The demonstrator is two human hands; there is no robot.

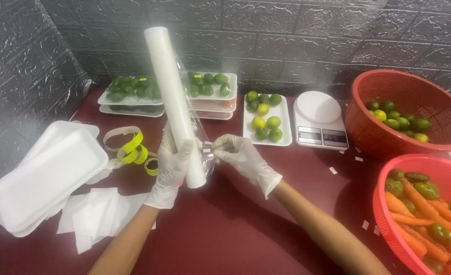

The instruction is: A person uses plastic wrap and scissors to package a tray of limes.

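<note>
While the left hand (173, 162) grips the roll (174, 104) of cling film low on its tube, closed around it and holding it upright with a slight lean, the right hand (241, 155) pinches the loose film edge (206, 149) just right of the roll, fingers narrow, apparently to find or peel the free end. Both hands wear thin pale gloves. The roll stands over the middle of the dark red table (220, 224), its top rising against the grey brick-pattern wall (307, 30); held upright like this, its sheet can be drawn off sideways.

Behind the roll sit stacked trays of limes (134, 91), some already looking wrapped, and just right of those another pair of trays (213, 91). Further right of the roll, an open tray (265, 119) holds green and yellow limes, beside a white kitchen scale (320, 119). Well right of the roll, a red basket (414, 109) holds more limes, and a nearer one (424, 214) carries carrots mixed with limes.

Left of the roll lie empty foam trays (44, 175) in a stack, white paper slips (90, 216) in front of them, and coils of yellow tape (134, 150) near the left wrist, all within easy reach.
</note>
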